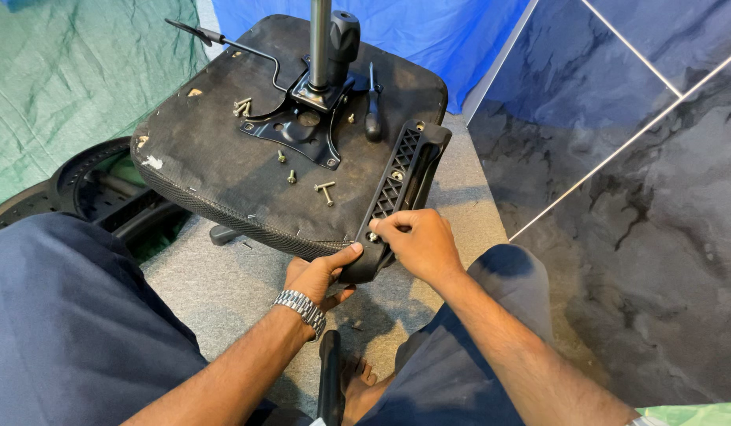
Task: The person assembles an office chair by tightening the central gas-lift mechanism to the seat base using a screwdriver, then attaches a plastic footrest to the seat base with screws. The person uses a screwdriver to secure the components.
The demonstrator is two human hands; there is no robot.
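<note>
An upturned black chair seat [215, 158] lies in front of me with its metal mounting plate [302, 126] and gas column [319, 39] pointing up. A black ribbed armrest bracket [401, 181] rests along the seat's right edge. My left hand [318, 276], a metal watch on its wrist, grips the bracket's near end from below. My right hand [416, 241] pinches a small screw at a hole in the bracket's near end. Loose screws [326, 189] lie on the seat. A black-handled screwdriver [372, 110] lies beside the plate.
A black chair back [97, 197] lies on the floor at left. Green tarp [57, 87] and blue tarp [428, 31] hang behind. Dark marbled tiles [633, 197] cover the right. Grey carpet [231, 284] lies under the seat. My knees flank the work area.
</note>
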